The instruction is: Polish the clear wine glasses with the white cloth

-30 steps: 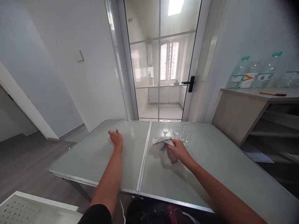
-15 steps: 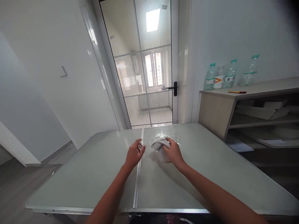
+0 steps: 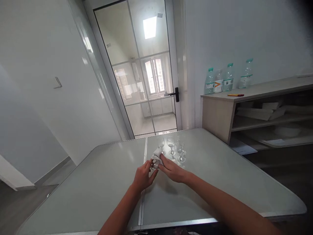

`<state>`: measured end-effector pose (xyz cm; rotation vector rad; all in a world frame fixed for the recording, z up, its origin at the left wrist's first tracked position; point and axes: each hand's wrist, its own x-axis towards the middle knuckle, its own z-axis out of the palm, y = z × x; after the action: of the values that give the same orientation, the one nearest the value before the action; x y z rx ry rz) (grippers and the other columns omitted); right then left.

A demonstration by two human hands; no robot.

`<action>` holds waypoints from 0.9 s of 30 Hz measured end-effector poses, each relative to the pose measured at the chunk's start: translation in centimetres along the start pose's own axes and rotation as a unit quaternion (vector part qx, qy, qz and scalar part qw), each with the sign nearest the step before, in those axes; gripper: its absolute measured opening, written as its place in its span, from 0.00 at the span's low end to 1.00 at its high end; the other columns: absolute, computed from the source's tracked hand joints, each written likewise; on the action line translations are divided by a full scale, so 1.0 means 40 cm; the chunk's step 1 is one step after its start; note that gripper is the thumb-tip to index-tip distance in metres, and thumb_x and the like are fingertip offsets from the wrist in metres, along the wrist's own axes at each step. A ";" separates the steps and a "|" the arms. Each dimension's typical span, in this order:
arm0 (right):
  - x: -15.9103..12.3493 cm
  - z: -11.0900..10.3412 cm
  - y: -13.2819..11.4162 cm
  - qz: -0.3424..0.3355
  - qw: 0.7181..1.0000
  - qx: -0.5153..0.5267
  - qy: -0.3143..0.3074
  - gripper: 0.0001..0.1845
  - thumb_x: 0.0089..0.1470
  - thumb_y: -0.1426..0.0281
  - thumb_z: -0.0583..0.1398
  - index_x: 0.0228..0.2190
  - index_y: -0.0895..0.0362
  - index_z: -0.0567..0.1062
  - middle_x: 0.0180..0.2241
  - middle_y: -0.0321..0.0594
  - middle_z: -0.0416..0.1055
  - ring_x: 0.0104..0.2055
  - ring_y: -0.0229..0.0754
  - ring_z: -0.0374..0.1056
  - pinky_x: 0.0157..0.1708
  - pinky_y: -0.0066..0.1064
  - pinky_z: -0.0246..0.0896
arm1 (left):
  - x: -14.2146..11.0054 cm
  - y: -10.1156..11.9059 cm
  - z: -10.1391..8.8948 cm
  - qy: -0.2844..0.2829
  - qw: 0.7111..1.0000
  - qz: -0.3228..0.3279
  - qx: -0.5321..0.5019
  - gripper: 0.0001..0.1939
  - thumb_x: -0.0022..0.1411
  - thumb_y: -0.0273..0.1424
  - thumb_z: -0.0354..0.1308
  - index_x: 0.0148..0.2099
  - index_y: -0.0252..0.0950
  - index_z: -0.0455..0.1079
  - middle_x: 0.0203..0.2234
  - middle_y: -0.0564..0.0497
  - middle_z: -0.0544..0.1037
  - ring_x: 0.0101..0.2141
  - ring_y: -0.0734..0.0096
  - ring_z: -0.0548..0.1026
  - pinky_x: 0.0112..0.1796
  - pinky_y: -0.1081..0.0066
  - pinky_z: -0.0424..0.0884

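Note:
In front of me, over the table's centre seam, my left hand (image 3: 144, 174) has its fingers curled round a small clear stemmed glass (image 3: 155, 164), tilted and partly hidden by the fingers. My right hand (image 3: 171, 169) grips a white cloth (image 3: 157, 152) pressed against that glass, with the thumb near its lower side. Just beyond the hands stand several more stemmed glasses, among them one upright glass (image 3: 171, 142) and a nearer glass (image 3: 180, 147). Another glass (image 3: 161, 141) is partly covered by the cloth.
The pale table (image 3: 110, 182) has a metal edge and a metal seam. Behind it is a glazed door (image 3: 141, 81) with a black handle (image 3: 176, 94). To the right, a wooden shelf unit (image 3: 216, 114) carries several plastic bottles (image 3: 228, 80) and a red-yellow pen-like object (image 3: 235, 95).
Both hands have come together, the cloth moving left and down onto the glass at my left hand. The standing glasses show more clearly. My view has shifted slightly right.

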<state>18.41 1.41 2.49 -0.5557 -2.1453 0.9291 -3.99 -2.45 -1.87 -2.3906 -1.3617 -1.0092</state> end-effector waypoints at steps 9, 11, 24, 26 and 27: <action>0.021 -0.006 -0.003 0.009 0.987 -0.020 0.158 0.11 0.64 0.64 0.54 0.33 0.55 0.73 0.33 0.38 0.69 0.36 0.43 0.64 0.39 0.33 0.60 | 0.022 0.010 0.023 0.029 0.996 -0.082 -0.009 0.26 0.68 0.43 0.58 0.64 0.42 0.62 0.41 0.46 0.80 0.28 0.70 0.78 0.32 0.69 0.75; 0.020 -0.024 -0.009 -0.004 0.973 -0.057 0.223 0.10 0.61 0.65 0.56 0.30 0.55 0.72 0.38 0.42 0.67 0.41 0.46 0.64 0.44 0.36 0.59 | 0.023 -0.008 0.010 0.039 0.994 -0.103 -0.008 0.26 0.69 0.43 0.57 0.64 0.42 0.61 0.43 0.46 0.80 0.28 0.71 0.78 0.32 0.68 0.76; 0.032 -0.049 0.048 0.162 0.944 0.241 0.157 0.11 0.53 0.62 0.61 0.30 0.56 0.70 0.30 0.35 0.69 0.33 0.40 0.64 0.32 0.28 0.57 | 0.024 -0.064 -0.053 0.062 0.990 -0.129 -0.006 0.24 0.69 0.43 0.56 0.62 0.40 0.64 0.42 0.48 0.81 0.26 0.74 0.76 0.31 0.70 0.75; 0.033 -0.050 0.051 0.163 0.941 0.217 0.203 0.15 0.54 0.58 0.61 0.27 0.55 0.67 0.26 0.32 0.65 0.29 0.38 0.60 0.29 0.27 0.54 | 0.022 -0.058 -0.051 0.035 0.993 -0.111 -0.010 0.24 0.69 0.44 0.56 0.62 0.41 0.64 0.42 0.48 0.81 0.26 0.74 0.76 0.31 0.70 0.75; 0.035 -0.050 0.050 0.157 0.938 0.197 0.239 0.16 0.55 0.57 0.60 0.26 0.55 0.64 0.25 0.31 0.62 0.27 0.37 0.58 0.28 0.27 0.52 | 0.021 -0.055 -0.049 0.023 0.994 -0.103 -0.014 0.24 0.69 0.44 0.56 0.63 0.41 0.64 0.43 0.48 0.81 0.26 0.74 0.76 0.32 0.70 0.75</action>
<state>19.24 4.48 2.55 -0.8331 -1.4129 1.2138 -6.42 -1.62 -0.17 -2.2660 -1.6128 -1.1344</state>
